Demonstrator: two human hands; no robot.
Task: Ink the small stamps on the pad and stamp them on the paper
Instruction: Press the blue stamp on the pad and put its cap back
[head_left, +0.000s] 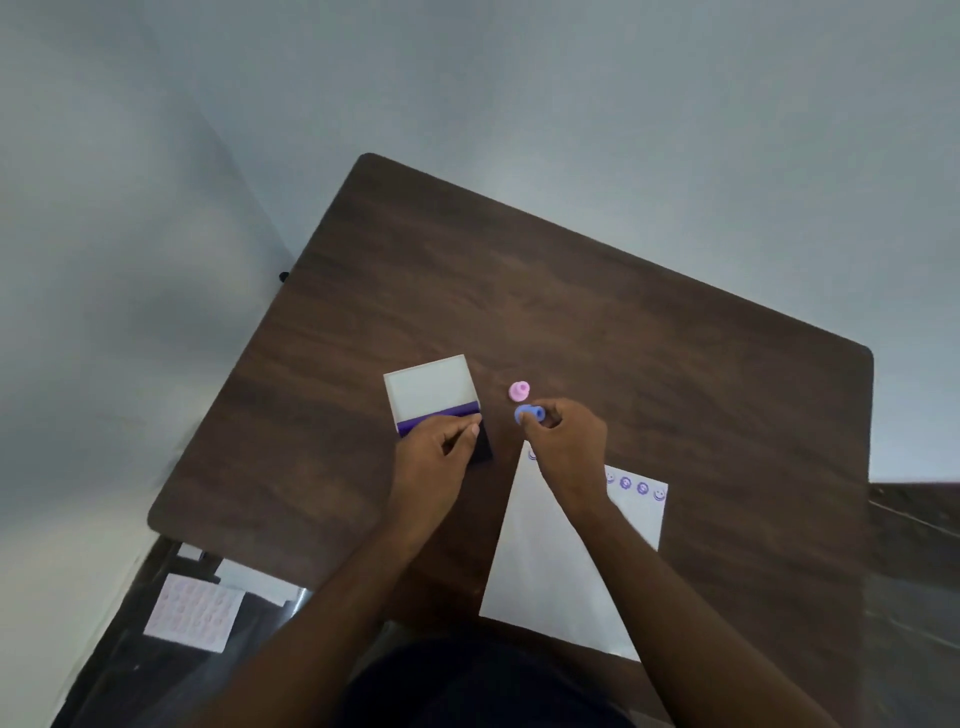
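Observation:
A purple ink pad (480, 441) lies open on the dark wooden table (571, 291), its white lid (428, 387) raised behind it. My left hand (434, 457) rests on the pad, gripping its near edge and hiding most of the ink surface. My right hand (569, 431) pinches a small blue stamp (529, 414) just right of the pad, above the table. A small pink stamp (519, 391) stands on the table just beyond the blue one. A white paper (561, 561) lies below my right hand, with several purple smiley prints (635, 487) along its far edge.
A pink sheet with embossed circles (195, 610) and white cards (257, 582) lie on a lower dark surface at the bottom left. Grey walls stand behind the table. Another dark surface (914, 571) adjoins on the right.

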